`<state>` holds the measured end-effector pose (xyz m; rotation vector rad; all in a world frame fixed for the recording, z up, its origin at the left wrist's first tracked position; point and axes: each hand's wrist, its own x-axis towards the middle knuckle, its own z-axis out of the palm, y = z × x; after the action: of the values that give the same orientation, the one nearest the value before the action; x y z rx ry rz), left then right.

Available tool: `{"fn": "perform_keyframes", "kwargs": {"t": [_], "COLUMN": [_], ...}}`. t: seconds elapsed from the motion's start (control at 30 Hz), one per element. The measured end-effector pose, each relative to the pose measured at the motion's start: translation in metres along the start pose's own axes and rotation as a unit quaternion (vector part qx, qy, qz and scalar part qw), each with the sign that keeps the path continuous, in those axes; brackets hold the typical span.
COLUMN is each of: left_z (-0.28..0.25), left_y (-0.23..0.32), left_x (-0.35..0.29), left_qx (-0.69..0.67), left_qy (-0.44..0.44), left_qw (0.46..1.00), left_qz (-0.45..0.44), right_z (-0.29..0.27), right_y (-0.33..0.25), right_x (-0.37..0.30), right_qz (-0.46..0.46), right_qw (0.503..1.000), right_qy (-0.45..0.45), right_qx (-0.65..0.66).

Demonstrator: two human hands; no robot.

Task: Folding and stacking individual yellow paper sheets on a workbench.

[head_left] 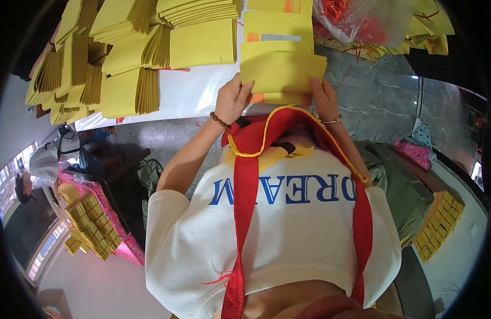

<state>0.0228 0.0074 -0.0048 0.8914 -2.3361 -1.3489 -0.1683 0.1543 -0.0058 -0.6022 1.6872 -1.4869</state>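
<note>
My left hand [232, 100] and my right hand [324, 95] both grip a folded yellow paper sheet [282, 72] by its near edge, left hand at its left corner, right hand at its right corner. The sheet lies over a column of more yellow sheets [277, 34] with orange and silver patches on the white table [187, 95]. A bead bracelet circles my left wrist and a thin bangle my right wrist. A red strap with yellow trim [245, 175] hangs across my white shirt.
Several stacks of folded yellow paper [112, 58] cover the table's left and far side. A clear bag with red strings [352, 18] sits far right. Pink trays of gold paper blocks [94, 220] stand on the floor left, more blocks [442, 223] right. Another person [38, 165] is at far left.
</note>
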Motion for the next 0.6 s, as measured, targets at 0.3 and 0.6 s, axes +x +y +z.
{"fn": "perform_keyframes", "kwargs": {"t": [0.3, 0.6], "left_z": [0.008, 0.017], "left_y": [0.006, -0.004], "left_x": [0.02, 0.025], "left_qx": [-0.151, -0.216], "left_qy": [0.069, 0.084], "left_qw": [0.979, 0.966], "left_qz": [-0.122, -0.117], "right_z": [0.008, 0.002], "right_y": [-0.014, 0.01], "right_x": [0.005, 0.019], "right_qz": [-0.216, -0.077], "right_qw": [0.947, 0.986], "right_qy": [0.046, 0.031], "right_qx": [-0.233, -0.143]}}
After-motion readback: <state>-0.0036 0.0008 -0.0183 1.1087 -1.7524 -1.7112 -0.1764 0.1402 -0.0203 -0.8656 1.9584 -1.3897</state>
